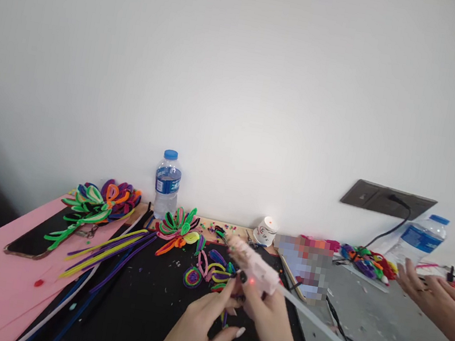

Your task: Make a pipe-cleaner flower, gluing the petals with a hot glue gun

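Observation:
A pale pink glue gun (257, 270) with a small red light is in my right hand (269, 311), whose fingers wrap round its handle. My left hand (200, 320) is beside it, fingertips at a looped multicoloured pipe-cleaner piece (217, 270); what they pinch there is hidden. The piece lies over a black mat (136, 301), with a coiled purple and green disc (193, 277) at its left end. Behind it rests a green, pink and orange pipe-cleaner flower (178, 229).
Loose pipe cleaners (109, 252), a phone (31, 234) and pipe-cleaner flowers (109, 200) lie left. Along the wall stand a water bottle (166, 186) and paper cup (265, 231). Another person's hand (437, 299) is at right, near a second bottle (420, 240). A white cord (331, 333) crosses the right side.

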Demonstrator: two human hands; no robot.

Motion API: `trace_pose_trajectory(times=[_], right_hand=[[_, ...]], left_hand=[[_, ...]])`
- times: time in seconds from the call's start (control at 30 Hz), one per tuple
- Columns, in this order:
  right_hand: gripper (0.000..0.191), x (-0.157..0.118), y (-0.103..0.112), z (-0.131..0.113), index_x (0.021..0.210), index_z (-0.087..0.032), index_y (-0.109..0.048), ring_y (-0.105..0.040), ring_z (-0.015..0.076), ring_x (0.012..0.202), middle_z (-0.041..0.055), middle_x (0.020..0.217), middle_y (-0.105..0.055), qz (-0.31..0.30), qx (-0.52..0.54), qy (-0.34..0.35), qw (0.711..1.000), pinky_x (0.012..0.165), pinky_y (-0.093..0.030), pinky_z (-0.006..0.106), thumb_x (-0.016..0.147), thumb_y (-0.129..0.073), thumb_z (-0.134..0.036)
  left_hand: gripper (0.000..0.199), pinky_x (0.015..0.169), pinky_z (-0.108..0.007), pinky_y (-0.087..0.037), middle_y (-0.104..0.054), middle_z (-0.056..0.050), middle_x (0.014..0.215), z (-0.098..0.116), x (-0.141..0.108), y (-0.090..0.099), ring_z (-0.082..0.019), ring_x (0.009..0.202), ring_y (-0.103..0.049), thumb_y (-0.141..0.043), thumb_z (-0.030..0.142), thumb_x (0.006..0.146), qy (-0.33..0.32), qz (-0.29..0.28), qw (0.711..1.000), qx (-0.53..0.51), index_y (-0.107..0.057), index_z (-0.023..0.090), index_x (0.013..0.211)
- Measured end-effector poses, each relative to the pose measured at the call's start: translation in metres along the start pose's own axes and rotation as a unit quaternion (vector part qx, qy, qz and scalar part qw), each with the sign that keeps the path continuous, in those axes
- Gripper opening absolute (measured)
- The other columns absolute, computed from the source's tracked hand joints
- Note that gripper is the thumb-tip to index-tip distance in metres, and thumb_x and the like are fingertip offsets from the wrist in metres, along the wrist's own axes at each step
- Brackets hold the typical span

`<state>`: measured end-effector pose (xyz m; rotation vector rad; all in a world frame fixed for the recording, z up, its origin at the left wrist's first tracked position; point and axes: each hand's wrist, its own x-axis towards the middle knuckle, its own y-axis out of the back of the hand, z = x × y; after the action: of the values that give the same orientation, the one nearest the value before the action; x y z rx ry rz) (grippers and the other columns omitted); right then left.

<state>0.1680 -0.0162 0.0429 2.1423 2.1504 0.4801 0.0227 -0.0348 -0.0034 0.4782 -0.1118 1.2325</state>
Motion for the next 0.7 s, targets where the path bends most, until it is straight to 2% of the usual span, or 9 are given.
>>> trace_pose_trajectory(times=[0.03,0.13,0.23,0.33,0.4,0.5,0.6,0.7], right_hand=[[0.025,0.004,0.006,0.0,0.077,-0.014,-0.061,-0.056,0.0172,0.06,0.004,0.064,-0.062,0.019,0.027,-0.005,0.999,0.059,-0.046,0.027,0.079,-0.05,-0.036],[0.023,0.018,0.024,-0.001,0.083,-0.016,-0.058,-0.047,0.0118,0.049,0.0023,0.065,-0.06,0.046,0.098,-0.01,0.994,0.051,-0.04,0.024,0.079,-0.052,-0.038],[0.024,0.03,0.036,0.001,0.085,-0.016,-0.056,-0.042,0.0101,0.045,0.0011,0.064,-0.058,0.025,0.119,-0.033,0.992,0.045,-0.034,0.023,0.076,-0.055,-0.038],[0.025,0.033,0.042,0.007,0.085,-0.016,-0.055,-0.039,0.0086,0.042,-0.0012,0.058,-0.056,0.012,0.126,-0.058,0.99,0.044,-0.032,0.022,0.074,-0.058,-0.039],[0.027,0.031,0.043,0.015,0.084,-0.015,-0.054,-0.038,0.0077,0.04,-0.0014,0.058,-0.055,0.002,0.138,-0.078,0.987,0.043,-0.03,0.022,0.073,-0.06,-0.039],[0.031,0.027,0.045,0.026,0.087,-0.015,-0.053,-0.038,0.0067,0.039,-0.0016,0.059,-0.056,-0.03,0.154,-0.098,0.983,0.042,-0.029,0.021,0.071,-0.062,-0.04],[0.031,0.025,0.048,0.033,0.09,-0.016,-0.051,-0.038,0.0064,0.039,-0.0019,0.06,-0.056,-0.051,0.166,-0.103,0.979,0.042,-0.028,0.021,0.072,-0.062,-0.039],[0.032,0.024,0.048,0.035,0.094,-0.016,-0.05,-0.038,0.0064,0.039,-0.0025,0.06,-0.055,-0.047,0.169,-0.104,0.979,0.042,-0.029,0.021,0.073,-0.061,-0.038]], left_hand=[[0.05,0.084,-0.029,-0.043,-0.067,-0.007,0.099,-0.001,0.0,0.004,-0.02,0.089,-0.06,-0.054,0.018,0.076,-0.017,0.004,1.0,0.014,-0.046,0.022,0.125],[0.031,0.081,-0.028,-0.044,-0.067,-0.006,0.086,-0.004,0.007,0.021,-0.018,0.081,-0.06,-0.048,0.02,0.081,-0.022,0.093,0.993,0.066,-0.056,0.02,0.111],[0.017,0.068,-0.026,-0.045,-0.061,-0.004,0.077,-0.005,0.016,0.038,-0.017,0.071,-0.057,-0.045,0.023,0.082,0.007,0.129,0.983,0.131,-0.061,0.02,0.089],[0.013,0.071,-0.027,-0.044,-0.057,-0.004,0.079,-0.004,0.019,0.042,-0.018,0.076,-0.055,-0.048,0.023,0.08,0.017,0.067,0.981,0.18,-0.061,0.02,0.078],[0.009,0.079,-0.03,-0.041,-0.057,-0.004,0.087,-0.004,0.018,0.038,-0.019,0.086,-0.053,-0.053,0.021,0.076,0.023,0.015,0.98,0.195,-0.061,0.021,0.08],[0.015,0.083,-0.031,-0.039,-0.057,-0.003,0.095,-0.006,0.015,0.032,-0.021,0.093,-0.051,-0.059,0.016,0.07,0.048,-0.05,0.979,0.194,-0.06,0.023,0.084],[0.017,0.079,-0.028,-0.04,-0.06,-0.003,0.091,-0.01,0.012,0.029,-0.02,0.09,-0.052,-0.059,0.014,0.068,0.072,-0.086,0.977,0.182,-0.059,0.022,0.083],[0.016,0.075,-0.026,-0.041,-0.062,-0.003,0.087,-0.013,0.011,0.028,-0.019,0.082,-0.055,-0.056,0.016,0.071,0.075,-0.094,0.979,0.164,-0.061,0.021,0.085]])
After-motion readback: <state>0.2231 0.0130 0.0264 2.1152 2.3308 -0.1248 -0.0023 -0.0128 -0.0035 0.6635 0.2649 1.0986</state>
